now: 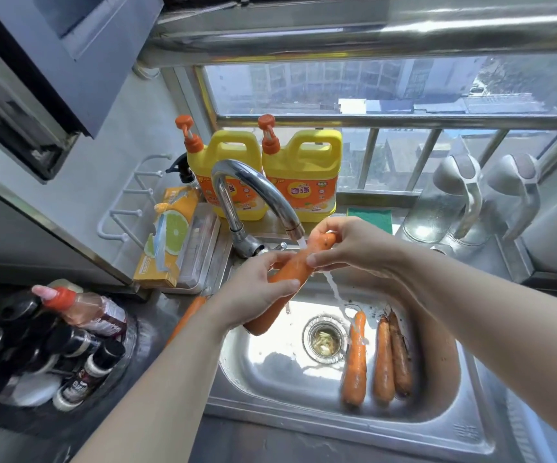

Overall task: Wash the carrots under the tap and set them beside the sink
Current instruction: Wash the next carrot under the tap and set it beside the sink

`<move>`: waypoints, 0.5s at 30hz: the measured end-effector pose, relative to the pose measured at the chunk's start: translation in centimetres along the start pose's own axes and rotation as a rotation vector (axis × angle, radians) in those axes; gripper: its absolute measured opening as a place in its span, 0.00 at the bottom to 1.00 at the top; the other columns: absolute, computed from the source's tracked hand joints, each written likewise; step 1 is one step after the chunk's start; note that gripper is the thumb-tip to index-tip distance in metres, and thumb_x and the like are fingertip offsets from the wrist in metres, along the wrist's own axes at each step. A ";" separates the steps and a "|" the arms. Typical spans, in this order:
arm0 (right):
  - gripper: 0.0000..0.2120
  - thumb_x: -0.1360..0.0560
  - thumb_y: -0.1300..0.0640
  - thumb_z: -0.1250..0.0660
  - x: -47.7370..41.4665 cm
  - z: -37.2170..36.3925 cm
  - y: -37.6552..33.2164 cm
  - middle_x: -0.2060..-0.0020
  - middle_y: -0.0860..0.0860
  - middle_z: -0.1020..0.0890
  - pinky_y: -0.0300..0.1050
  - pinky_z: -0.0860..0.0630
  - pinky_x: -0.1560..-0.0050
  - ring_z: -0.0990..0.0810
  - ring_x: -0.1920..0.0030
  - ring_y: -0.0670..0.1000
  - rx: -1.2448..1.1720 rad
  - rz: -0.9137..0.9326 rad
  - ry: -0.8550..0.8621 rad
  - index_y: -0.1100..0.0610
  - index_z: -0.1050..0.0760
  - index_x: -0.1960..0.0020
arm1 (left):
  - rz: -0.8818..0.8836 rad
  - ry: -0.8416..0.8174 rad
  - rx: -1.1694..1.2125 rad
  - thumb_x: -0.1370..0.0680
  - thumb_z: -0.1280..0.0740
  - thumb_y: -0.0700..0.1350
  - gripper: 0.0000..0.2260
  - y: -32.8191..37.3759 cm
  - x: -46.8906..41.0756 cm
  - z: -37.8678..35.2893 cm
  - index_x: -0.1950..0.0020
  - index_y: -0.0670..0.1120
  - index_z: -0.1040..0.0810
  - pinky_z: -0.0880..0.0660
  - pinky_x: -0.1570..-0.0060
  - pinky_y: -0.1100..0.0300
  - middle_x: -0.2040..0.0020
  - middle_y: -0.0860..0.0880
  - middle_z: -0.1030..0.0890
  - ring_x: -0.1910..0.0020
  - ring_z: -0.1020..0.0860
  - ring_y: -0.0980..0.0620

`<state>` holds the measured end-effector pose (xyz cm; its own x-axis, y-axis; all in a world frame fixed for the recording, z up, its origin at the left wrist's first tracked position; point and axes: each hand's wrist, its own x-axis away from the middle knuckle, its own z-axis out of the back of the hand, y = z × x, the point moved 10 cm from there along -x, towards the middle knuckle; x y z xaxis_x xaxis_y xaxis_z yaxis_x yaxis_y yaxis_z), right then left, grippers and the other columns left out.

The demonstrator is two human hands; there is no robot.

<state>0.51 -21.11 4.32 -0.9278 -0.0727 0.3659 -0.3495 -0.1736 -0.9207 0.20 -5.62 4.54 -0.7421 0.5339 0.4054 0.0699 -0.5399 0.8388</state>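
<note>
Under the tap [257,195], both hands are wrapped around one big carrot [287,279] held slantwise over the sink [303,412]. The left hand [257,295] grips its middle and lower part, fingers curled over it, while the right hand [353,243] pinches the upper end, thumb pressed against the side. Water [335,292] runs from the spout onto the carrot's top and streams off down into the basin.

Down in the basin, to the right of the drain strainer [324,339], three more carrots [375,359] lie side by side, lengthwise; the leftmost is wet from the falling stream, and the rightmost looks darker and dirtier. Left of the sink, another carrot [188,314] rests on the counter, half hidden behind the left forearm.

Behind the tap stand two yellow detergent jugs [263,172] with orange pumps, and a green sponge [370,217] lies on the ledge to their right. An orange box [166,238] and a clear tray sit to the left of the tap. Dark-capped bottles [40,349] crowd the near left corner. Two glass pitchers [470,202] with white lids stand at the right, by the barred window.
</note>
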 end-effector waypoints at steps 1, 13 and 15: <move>0.14 0.33 0.68 0.21 -0.1 0.0 0.2 0.66 0.51 0.17 0.51 0.16 0.50 0.14 0.60 0.53 0.000 -0.001 0.015 0.60 0.22 0.54 | -0.003 0.011 -0.020 0.22 0.28 0.44 0.21 0.0 0.0 0.1 0.30 0.54 0.29 0.22 0.60 0.59 0.43 0.50 0.20 0.56 0.17 0.53; 0.13 0.30 0.56 0.21 -0.2 0.0 0.7 0.62 0.55 0.14 0.49 0.15 0.53 0.14 0.62 0.53 0.033 0.007 0.155 0.62 0.18 0.51 | -0.055 0.140 -0.176 0.22 0.29 0.46 0.20 0.3 0.8 0.3 0.30 0.54 0.27 0.25 0.59 0.66 0.42 0.52 0.19 0.51 0.19 0.56; 0.14 0.28 0.51 0.22 -0.3 0.0 1.1 0.63 0.56 0.14 0.51 0.15 0.53 0.14 0.61 0.56 0.044 0.005 0.195 0.61 0.18 0.54 | -0.049 0.139 -0.180 0.22 0.29 0.46 0.21 0.2 0.8 0.1 0.30 0.54 0.27 0.28 0.61 0.68 0.42 0.53 0.20 0.51 0.19 0.58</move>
<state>0.40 -21.29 3.25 -0.9386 0.1176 0.3244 -0.3430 -0.2165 -0.9140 -0.35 -5.20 5.08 -0.8273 0.4741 0.3014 -0.0794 -0.6297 0.7727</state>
